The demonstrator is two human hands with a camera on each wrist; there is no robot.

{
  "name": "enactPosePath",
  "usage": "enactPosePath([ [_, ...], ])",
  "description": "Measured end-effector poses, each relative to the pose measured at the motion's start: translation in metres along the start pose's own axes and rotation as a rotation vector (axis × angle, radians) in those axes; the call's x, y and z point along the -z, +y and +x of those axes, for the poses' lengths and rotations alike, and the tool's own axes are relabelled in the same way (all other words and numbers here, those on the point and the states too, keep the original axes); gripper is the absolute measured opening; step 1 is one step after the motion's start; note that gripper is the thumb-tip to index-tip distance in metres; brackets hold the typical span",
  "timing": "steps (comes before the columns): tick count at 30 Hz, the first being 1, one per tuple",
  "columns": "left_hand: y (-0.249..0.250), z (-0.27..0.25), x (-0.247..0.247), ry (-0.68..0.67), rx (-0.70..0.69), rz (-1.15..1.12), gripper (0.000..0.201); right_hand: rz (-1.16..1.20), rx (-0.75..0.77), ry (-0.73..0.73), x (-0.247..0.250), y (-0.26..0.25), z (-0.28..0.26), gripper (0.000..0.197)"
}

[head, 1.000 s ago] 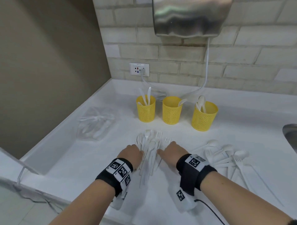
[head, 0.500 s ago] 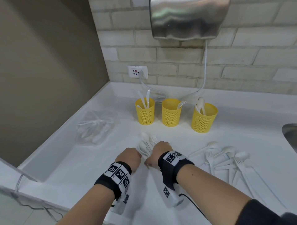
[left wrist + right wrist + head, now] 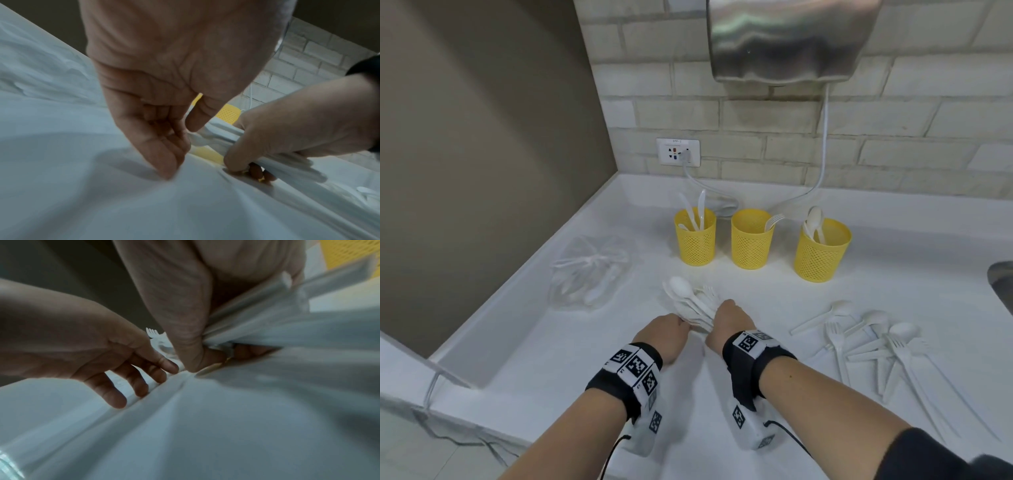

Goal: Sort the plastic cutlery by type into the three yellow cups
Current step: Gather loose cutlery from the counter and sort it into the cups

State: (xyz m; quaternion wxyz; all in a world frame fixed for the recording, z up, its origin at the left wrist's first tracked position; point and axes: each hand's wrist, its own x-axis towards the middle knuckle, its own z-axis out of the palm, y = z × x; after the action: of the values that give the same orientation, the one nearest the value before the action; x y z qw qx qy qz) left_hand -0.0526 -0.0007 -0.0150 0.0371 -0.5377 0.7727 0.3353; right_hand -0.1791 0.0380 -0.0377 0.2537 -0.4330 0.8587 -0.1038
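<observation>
Since a second ago: fanned cutlery raked into one bundle (image 3: pixel 693 305) mid-counter, near the front edge. Left hand (image 3: pixel 666 337): fingers loosely curled, tips on the counter (image 3: pixel 756 394), holding nothing. Right hand (image 3: pixel 729 320): thumb and fingers pinching the bundle's handles, likely for lifting. Cups (image 3: pixel 751 240) wait at the back edge; loose pile (image 3: pixel 876 342) right.

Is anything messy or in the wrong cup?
No cup looks wrong: knives fill the left cup, a fork the middle cup, spoons the right cup. The mess is unsorted: a loose pile on the counter's right, and a mixed bundle in the right hand.
</observation>
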Motion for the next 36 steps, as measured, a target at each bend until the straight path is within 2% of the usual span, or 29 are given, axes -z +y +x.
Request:
enactPosePath([
  [2,0.002,-0.001,-0.002,0.005,-0.013,-0.132,0.039,0.088,0.029,-0.003,0.004,0.004,0.001,0.048],
  [5,0.009,-0.003,-0.002,0.018,-0.049,-0.276,0.062,0.277,0.058,-0.021,0.013,0.006,0.0,0.04],
  [10,0.028,0.0,0.01,0.085,-0.193,-0.512,0.072,0.56,0.351,0.007,0.032,-0.004,-0.009,0.03],
  [12,0.037,0.0,0.018,0.133,-0.246,-0.615,0.059,0.678,0.419,-0.008,0.037,-0.008,-0.013,0.028],
  [14,0.045,-0.001,0.026,0.18,-0.289,-0.648,0.042,0.771,0.472,-0.01,0.041,-0.011,-0.014,0.035],
  [17,0.053,0.0,0.033,0.176,-0.329,-0.72,0.038,0.804,0.549,0.042,0.045,-0.014,-0.012,0.046],
  [19,0.057,0.002,0.034,0.174,-0.331,-0.759,0.036,0.788,0.573,0.056,0.043,-0.015,-0.006,0.043],
  [21,0.058,0.005,0.031,0.171,-0.304,-0.809,0.033,0.755,0.51,0.019,0.038,-0.018,-0.002,0.042],
  [23,0.056,0.008,0.027,0.172,-0.25,-0.876,0.028,0.631,0.377,0.02,0.034,-0.02,-0.002,0.061],
  [25,0.054,0.01,0.024,0.167,-0.202,-0.941,0.031,0.367,0.261,0.022,0.033,-0.014,-0.001,0.074],
  [27,0.05,0.011,0.022,0.16,-0.195,-0.935,0.04,0.091,0.25,-0.016,0.03,-0.003,-0.005,0.077],
  [28,0.049,0.011,0.021,0.154,-0.204,-0.928,0.034,0.029,0.239,-0.075,0.03,0.001,-0.01,0.078],
  [30,0.048,0.011,0.02,0.146,-0.222,-0.933,0.012,0.053,0.199,-0.186,0.025,0.007,-0.012,0.073],
  [31,0.048,0.012,0.019,0.153,-0.225,-0.945,0.007,0.107,0.185,-0.228,0.022,0.009,-0.013,0.064],
  [34,0.049,0.015,0.013,0.16,-0.201,-0.966,0.008,0.271,0.183,-0.305,0.018,0.011,-0.013,0.035],
  [36,0.05,0.017,0.009,0.139,-0.178,-0.982,0.012,0.322,0.206,-0.292,0.019,0.013,-0.012,0.032],
])
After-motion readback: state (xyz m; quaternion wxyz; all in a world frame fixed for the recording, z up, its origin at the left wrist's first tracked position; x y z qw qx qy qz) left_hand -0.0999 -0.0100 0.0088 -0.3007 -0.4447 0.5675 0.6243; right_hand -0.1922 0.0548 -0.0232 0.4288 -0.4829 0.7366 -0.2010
